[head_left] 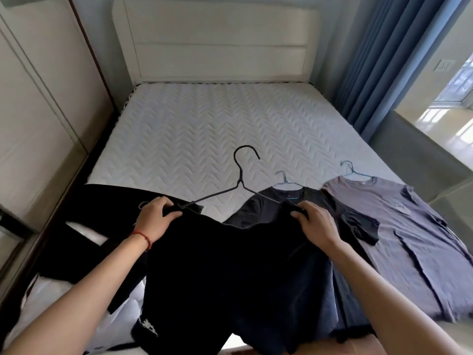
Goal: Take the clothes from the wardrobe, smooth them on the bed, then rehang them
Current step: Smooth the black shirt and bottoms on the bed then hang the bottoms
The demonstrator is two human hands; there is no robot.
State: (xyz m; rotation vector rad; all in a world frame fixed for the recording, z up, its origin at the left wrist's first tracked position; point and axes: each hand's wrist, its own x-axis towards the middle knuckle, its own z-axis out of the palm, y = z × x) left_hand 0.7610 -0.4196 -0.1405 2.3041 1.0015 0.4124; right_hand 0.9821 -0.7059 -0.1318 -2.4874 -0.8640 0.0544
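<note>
While both fists pinch the black shorts (225,272) waistband, left hand (156,217) and right hand (316,226) at mid-frame, keep tension even, seat waistband squarely on black hanger (239,185).

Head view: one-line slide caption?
Both hands, left hand and right hand, grip a black garment on a black wire hanger above the white quilted mattress.

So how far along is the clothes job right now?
Partway. The grey T-shirt and a dark T-shirt already lie flat on the bed, each on a blue hanger. In hand: the left hand and right hand grip the black garment at its top edge, by the black hanger. Left: another black garment on the bed, and nothing is rehung.
</note>
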